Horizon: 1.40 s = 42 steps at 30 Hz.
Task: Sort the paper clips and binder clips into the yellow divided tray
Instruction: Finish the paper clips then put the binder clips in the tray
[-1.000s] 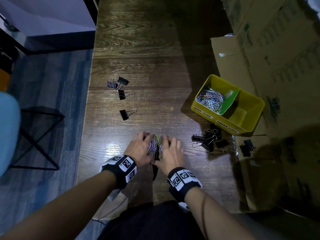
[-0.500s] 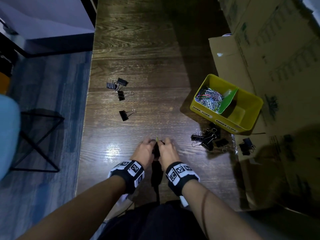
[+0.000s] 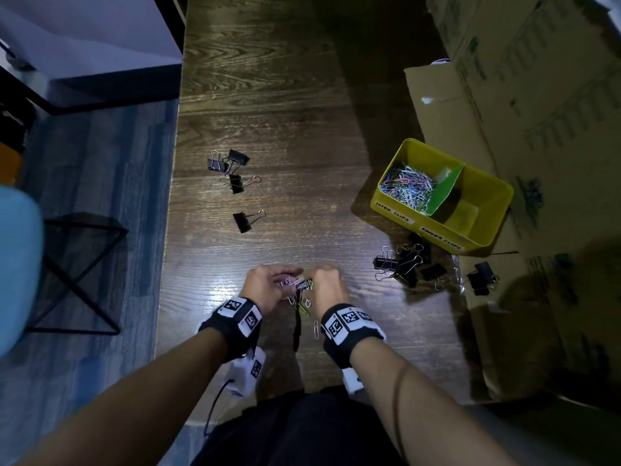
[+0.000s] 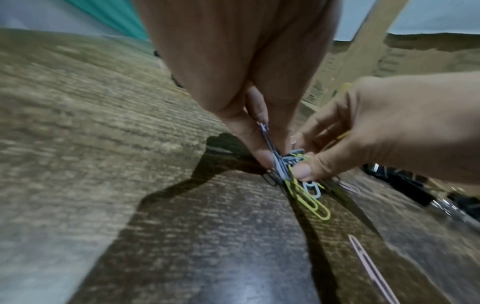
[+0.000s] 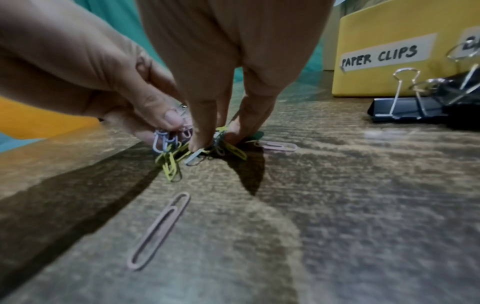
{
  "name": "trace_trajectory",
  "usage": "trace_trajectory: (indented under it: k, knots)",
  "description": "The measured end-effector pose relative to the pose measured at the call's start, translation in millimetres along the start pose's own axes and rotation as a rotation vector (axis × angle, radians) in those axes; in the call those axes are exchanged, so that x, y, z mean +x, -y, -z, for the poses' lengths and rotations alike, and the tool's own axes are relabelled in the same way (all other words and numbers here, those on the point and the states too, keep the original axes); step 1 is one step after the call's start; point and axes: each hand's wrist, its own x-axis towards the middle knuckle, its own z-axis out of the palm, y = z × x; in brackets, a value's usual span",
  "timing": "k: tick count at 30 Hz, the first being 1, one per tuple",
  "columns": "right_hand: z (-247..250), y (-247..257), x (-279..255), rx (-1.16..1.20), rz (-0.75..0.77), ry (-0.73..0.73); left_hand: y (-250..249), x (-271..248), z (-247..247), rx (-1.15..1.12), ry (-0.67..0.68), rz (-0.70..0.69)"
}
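Observation:
Both hands meet at the near middle of the table over a bunch of coloured paper clips (image 3: 300, 286). My left hand (image 3: 268, 287) pinches the bunch (image 4: 281, 164) between thumb and fingers. My right hand (image 3: 324, 285) pinches the same bunch (image 5: 197, 148) from the other side. Yellow clips (image 4: 309, 197) hang below the fingers. One pink paper clip (image 5: 158, 232) lies loose on the wood near my right wrist, another pink paper clip (image 5: 278, 146) just beyond the fingers. The yellow divided tray (image 3: 487, 237) stands at the right; its left compartment holds paper clips (image 3: 408, 188).
Black binder clips lie in a pile (image 3: 403, 264) in front of the tray, with one more binder clip (image 3: 482, 277) on cardboard to the right. A small group (image 3: 232, 169) and a single binder clip (image 3: 243, 220) lie at the left. Cardboard boxes (image 3: 537, 95) crowd the right side.
The hands went from flat around the paper clip pile to drawn together and pinching it. The bunch now sits gathered between the fingertips, and a couple of clips lie loose beside it.

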Motion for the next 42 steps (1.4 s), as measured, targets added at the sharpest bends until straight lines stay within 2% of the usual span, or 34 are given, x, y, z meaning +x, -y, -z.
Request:
trace_trajectory:
  k: [5,10,14,17,21,25,32,35,37,40,42]
  knots:
    - [1,-3,3,0.174,-0.121,0.01,10,5,12,-0.249,-0.022,0.108]
    - [9,-14,6,0.489,-0.249,-0.071,4,4,19,-0.414,-0.025,0.162]
    - [24,-21,6,0.758,-0.235,-0.091,-6,8,27,-0.502,0.003,0.19]
    - [44,-29,5,0.936,-0.241,-0.157,-23,11,34,-0.53,0.042,0.182]
    - [87,-33,-5,1.085,-0.211,-0.274,-63,15,42,-0.518,0.115,0.16]
    - [136,-37,-14,1.177,-0.122,-0.365,-124,24,40,-0.496,0.229,0.087]
    - [209,-40,-6,1.241,-0.026,-0.559,-233,51,-9,-0.478,0.346,-0.095]
    - [232,-46,6,1.137,-0.018,-0.592,-255,69,-43,-0.395,0.306,-0.133]
    - [241,-52,20,1.097,-0.054,-0.598,-257,83,-65,-0.261,0.24,-0.158]
    - [245,-63,48,0.945,-0.166,-0.666,-249,107,-90,0.18,0.177,-0.235]
    - [243,-69,65,0.841,-0.212,-0.677,-245,113,-94,0.503,0.187,-0.298]
